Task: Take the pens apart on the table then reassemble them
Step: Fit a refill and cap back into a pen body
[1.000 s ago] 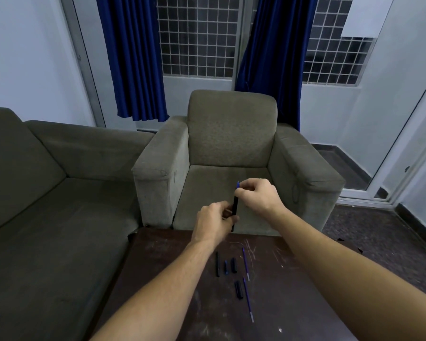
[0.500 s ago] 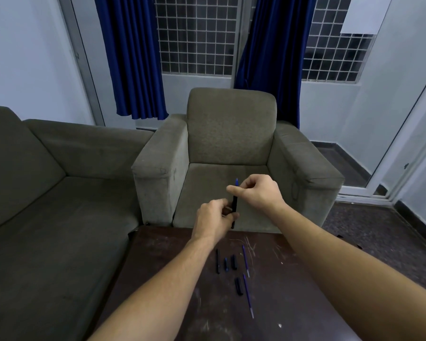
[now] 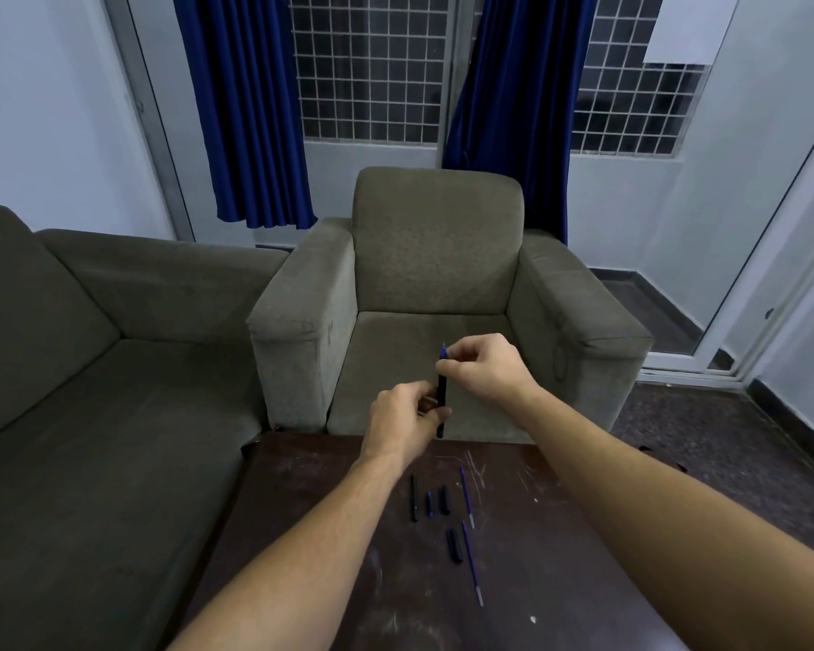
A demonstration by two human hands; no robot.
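I hold a dark pen [image 3: 442, 397] upright above the far edge of the dark wooden table [image 3: 560, 533]. My left hand [image 3: 403, 425] grips its lower barrel. My right hand [image 3: 482, 368] pinches its blue upper end. On the table lie loose pen parts: a black barrel [image 3: 414, 498], a small blue piece [image 3: 429, 504], a black cap [image 3: 444, 500], a second black cap [image 3: 454, 545] and two thin blue refills [image 3: 466, 495] [image 3: 472, 563].
A grey armchair [image 3: 438, 256] stands just beyond the table. A grey sofa [image 3: 90, 368] runs along the left. Blue curtains [image 3: 245, 110] hang at a barred window. A glass door [image 3: 781, 256] is at the right.
My hands stay on the pen at almost the same place. The right hand's fingers have shifted slightly on the pen's upper end.
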